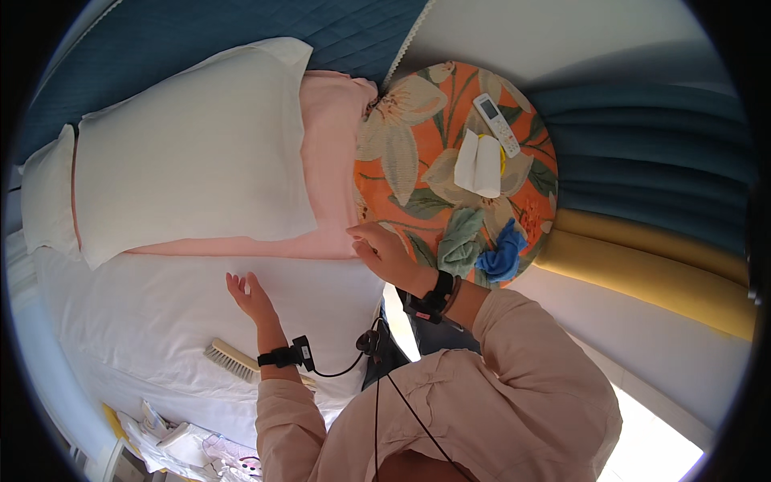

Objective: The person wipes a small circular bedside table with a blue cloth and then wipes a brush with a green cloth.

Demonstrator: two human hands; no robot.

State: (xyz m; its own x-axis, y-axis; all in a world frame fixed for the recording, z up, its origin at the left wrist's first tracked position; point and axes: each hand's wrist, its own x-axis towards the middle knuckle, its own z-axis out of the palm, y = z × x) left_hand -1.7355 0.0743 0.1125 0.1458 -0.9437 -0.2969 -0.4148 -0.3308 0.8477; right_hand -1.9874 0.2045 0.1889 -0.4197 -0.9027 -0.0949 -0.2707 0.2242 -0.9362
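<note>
Over the white sheet [321, 293] hovers my left hand [253, 299], fingers loosely apart and holding nothing. My right hand [391, 255] reaches leftward near the corner of a pink pillow [333, 161], its fingers loosely stretched and slightly bent, with nothing seen in them. Whether it touches the pillow's edge I cannot tell. A large white pillow [197, 153] lies on top of the pink one. By my left wrist, a brush with a pale wooden back [233, 359] rests on the sheet, its end partly behind my arm.
A round table with an orange floral cloth [414, 201] stands right of the bed. On it are a white remote [496, 124], folded white paper [479, 165], a green cloth [461, 241] and a blue cloth [503, 251]. Blue and yellow curtains [650, 161] hang beyond.
</note>
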